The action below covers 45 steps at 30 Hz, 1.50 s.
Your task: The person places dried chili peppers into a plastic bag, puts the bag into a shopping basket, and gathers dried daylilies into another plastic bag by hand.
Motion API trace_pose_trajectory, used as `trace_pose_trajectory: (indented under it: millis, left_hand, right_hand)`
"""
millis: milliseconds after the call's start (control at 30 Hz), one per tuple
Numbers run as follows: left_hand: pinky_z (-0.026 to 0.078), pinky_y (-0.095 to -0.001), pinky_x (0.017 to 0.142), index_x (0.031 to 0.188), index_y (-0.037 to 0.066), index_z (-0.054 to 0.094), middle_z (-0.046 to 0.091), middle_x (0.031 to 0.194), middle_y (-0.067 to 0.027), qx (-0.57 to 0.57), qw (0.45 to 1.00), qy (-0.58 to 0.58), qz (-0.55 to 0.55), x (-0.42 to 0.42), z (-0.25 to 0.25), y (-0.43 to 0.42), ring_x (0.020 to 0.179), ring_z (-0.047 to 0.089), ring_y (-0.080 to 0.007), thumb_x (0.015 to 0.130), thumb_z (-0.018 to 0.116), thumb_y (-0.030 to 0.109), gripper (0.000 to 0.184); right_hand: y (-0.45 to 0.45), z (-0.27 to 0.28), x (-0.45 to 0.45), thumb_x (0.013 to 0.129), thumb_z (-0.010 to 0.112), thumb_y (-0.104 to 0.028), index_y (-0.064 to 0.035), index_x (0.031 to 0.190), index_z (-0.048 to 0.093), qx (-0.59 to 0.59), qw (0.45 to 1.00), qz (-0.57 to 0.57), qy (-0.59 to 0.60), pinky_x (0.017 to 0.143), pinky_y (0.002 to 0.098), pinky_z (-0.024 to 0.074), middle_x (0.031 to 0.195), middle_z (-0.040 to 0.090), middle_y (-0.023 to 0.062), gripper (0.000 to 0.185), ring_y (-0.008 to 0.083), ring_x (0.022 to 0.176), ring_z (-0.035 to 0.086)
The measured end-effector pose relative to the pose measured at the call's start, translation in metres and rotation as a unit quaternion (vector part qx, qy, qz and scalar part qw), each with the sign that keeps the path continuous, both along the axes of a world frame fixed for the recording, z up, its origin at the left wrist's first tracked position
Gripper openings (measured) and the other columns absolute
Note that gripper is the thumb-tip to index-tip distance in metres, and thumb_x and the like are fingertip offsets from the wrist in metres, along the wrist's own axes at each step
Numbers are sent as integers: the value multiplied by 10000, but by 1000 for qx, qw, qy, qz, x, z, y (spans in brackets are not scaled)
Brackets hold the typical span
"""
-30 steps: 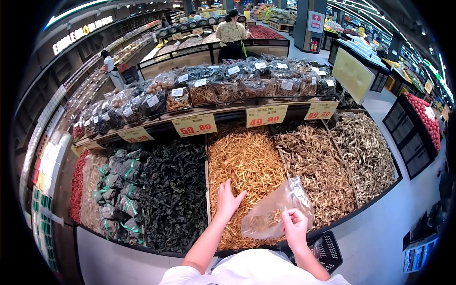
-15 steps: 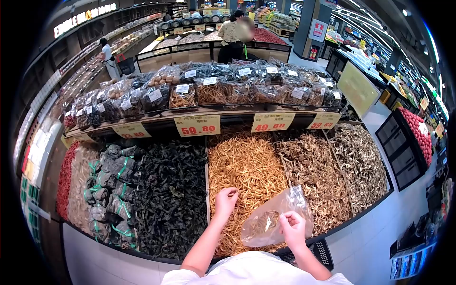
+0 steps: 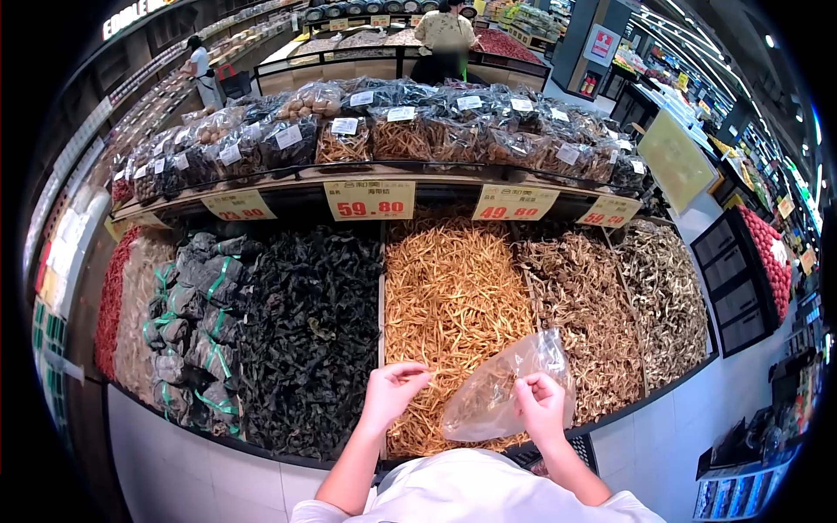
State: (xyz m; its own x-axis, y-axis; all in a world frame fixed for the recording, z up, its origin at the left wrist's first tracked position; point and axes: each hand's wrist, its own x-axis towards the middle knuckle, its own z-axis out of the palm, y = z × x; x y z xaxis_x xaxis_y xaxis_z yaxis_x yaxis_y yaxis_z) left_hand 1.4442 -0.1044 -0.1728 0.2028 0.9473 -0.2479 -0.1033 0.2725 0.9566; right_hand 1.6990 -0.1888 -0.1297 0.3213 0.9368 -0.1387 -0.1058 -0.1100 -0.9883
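Note:
My right hand (image 3: 540, 405) pinches the edge of a clear plastic bag (image 3: 488, 401). The bag spreads over the front of a bin of golden-brown dried strips (image 3: 458, 296), and a little of a similar brown colour shows through it. My left hand (image 3: 394, 397) hovers at the left front of that bin, near the divider, fingertips pressed together. Whatever may be between those fingertips is too small to make out. Left of the divider lies dark, leafy dried stuff (image 3: 309, 349); to the right are brown dried mushroom-like pieces (image 3: 580, 305).
Behind the bins, a shelf holds packed bags (image 3: 401, 135) above price signs (image 3: 370, 200). Green-tied dark bundles (image 3: 196, 322) fill a bin at the left. Paler dried slices (image 3: 667, 305) lie far right. One person (image 3: 445, 39) stands beyond the shelf, another (image 3: 202, 74) at left.
My left hand has moved slightly left and down, fingers still together. The right hand keeps hold of the bag, almost in place. The view has tilted a little downward.

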Motion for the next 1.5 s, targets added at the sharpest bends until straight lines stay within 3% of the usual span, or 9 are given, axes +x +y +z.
trace_pose_trajectory:
  millis: [133, 367, 600, 733, 833, 967, 1067, 1300, 1500]
  left_hand:
    - [556, -220, 692, 1054, -10, 762, 743, 965, -65, 56, 995, 20, -77, 25, 0, -33, 819, 676, -89, 902, 744, 28, 157]
    - [573, -390, 830, 1086, 20, 718, 704, 1125, -173, 316, 926, 139, -151, 88, -11, -40, 965, 702, -357, 899, 700, 54, 191]
    - [561, -397, 885, 1215, 11, 677, 669, 1233, -158, 415, 876, 146, -196, 89, -4, -45, 1069, 680, -335, 915, 694, 68, 305]
    - [564, -375, 863, 1199, 17, 694, 693, 1170, -148, 302, 916, 92, -247, 55, 10, -45, 1012, 696, -301, 922, 688, 78, 284]
    - [571, -325, 796, 1122, 3, 719, 725, 1045, -131, 310, 930, 131, -149, 32, -2, -38, 908, 709, -238, 915, 693, 73, 220]
    - [580, -320, 785, 1170, 23, 697, 698, 1103, -133, 210, 956, 192, -71, 5, -20, -29, 923, 722, -231, 917, 711, 118, 270]
    - [556, -385, 918, 1273, 30, 629, 656, 1199, -168, 198, 936, 288, -41, -4, -38, -14, 1070, 674, -328, 898, 732, 200, 424]
    - [457, -428, 1063, 1394, 38, 505, 525, 1374, -193, 267, 875, 403, 14, 15, -58, 44, 1267, 530, -377, 861, 768, 228, 624]
    - [450, -443, 1073, 1405, 42, 506, 538, 1359, -186, 253, 860, 441, 33, 47, -71, 86, 1282, 516, -372, 854, 781, 250, 650]
  right_hand:
    - [-1, 2, -4, 986, 673, -92, -17, 934, 634, -1, 1000, 9, 0, 504, 187, 413, 712, 603, -28, 100, 29, 564, 522]
    - [-12, 8, -10, 992, 663, -89, -7, 942, 639, -8, 1000, 14, -7, 514, 185, 419, 727, 609, -24, 100, 29, 577, 531]
    - [-24, 6, -7, 995, 658, -88, -6, 937, 639, -21, 1000, -8, -8, 515, 185, 429, 735, 615, -17, 101, 31, 576, 539]
    - [-23, -1, -8, 992, 662, -89, -10, 933, 637, -29, 1000, -5, 2, 509, 187, 431, 730, 615, -18, 102, 32, 568, 539]
    - [-16, -3, -12, 989, 666, -88, -14, 926, 633, -30, 1000, 6, 0, 498, 189, 420, 713, 604, -25, 103, 32, 556, 532]
    - [-3, -4, -18, 985, 671, -86, -19, 920, 629, -24, 999, 31, 4, 490, 191, 404, 690, 588, -33, 102, 32, 548, 520]
    - [3, -6, -20, 983, 675, -86, -21, 918, 629, -18, 999, 40, 5, 490, 191, 400, 682, 582, -35, 103, 31, 546, 515]
    - [2, -3, -17, 983, 674, -85, -20, 915, 631, -28, 998, 48, -10, 498, 187, 394, 681, 586, -35, 104, 29, 549, 513]
    - [-7, -9, -13, 985, 673, -85, -14, 901, 631, -38, 999, 32, -10, 499, 185, 392, 684, 593, -33, 118, 27, 549, 518]
